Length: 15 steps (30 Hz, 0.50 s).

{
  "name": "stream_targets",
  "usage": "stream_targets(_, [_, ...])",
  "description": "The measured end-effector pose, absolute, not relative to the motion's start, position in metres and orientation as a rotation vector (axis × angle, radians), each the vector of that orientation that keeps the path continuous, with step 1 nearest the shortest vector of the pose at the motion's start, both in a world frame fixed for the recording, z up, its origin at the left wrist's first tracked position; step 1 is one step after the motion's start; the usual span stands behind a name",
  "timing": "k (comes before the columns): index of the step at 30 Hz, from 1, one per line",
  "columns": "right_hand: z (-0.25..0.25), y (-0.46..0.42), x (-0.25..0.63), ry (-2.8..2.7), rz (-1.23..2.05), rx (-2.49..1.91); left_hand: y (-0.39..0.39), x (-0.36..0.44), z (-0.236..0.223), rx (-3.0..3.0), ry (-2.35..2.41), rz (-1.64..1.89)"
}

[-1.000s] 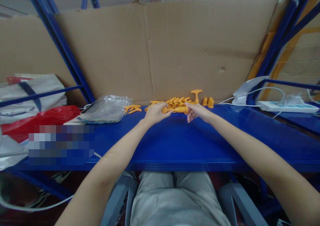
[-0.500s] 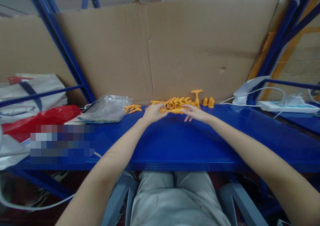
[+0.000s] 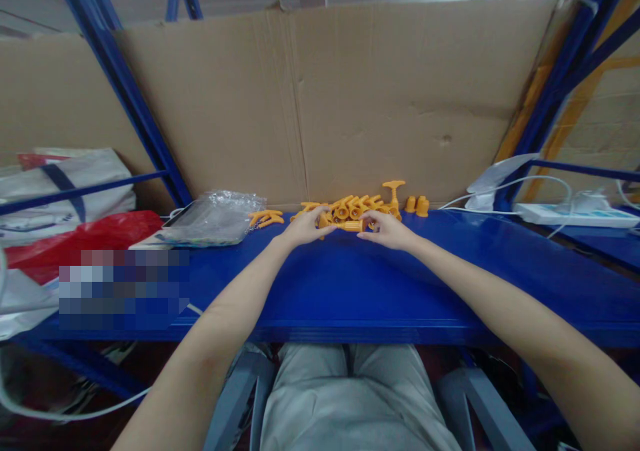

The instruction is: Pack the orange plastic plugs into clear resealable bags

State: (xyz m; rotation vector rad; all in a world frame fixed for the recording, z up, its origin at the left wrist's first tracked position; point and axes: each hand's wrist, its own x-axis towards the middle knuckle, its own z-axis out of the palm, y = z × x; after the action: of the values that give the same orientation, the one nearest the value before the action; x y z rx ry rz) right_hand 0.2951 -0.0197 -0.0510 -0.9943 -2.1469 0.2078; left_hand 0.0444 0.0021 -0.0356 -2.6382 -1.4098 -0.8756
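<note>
Your left grip [image 3: 303, 228] pinches one end of the yellow piece [image 3: 349, 226] and your right grip [image 3: 391, 230] the other, so an uneven twist could knock the yellow pile [image 3: 354, 212] behind.

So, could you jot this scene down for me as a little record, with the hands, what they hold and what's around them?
Left hand: holding one end of a yellow piece
Right hand: fingers at the other end of that piece
Behind the hands: a row of similar yellow parts
Standing upright: a T-topped yellow part
Right of that: two small yellow parts
Far left: a clear plastic bag
Work surface: blue table
Backdrop: cardboard
</note>
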Motion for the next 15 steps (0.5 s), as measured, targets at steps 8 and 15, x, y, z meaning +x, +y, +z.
stream_targets(8, [-0.039, -0.040, 0.291, -2.340, -0.262, -1.054, 0.021, 0.006, -0.033, -2.259, -1.860, -0.741])
stream_targets(15, [-0.034, -0.045, 0.291, -2.456, -0.271, -1.234, 0.034, -0.034, -0.047, -1.904, -2.432, -0.248])
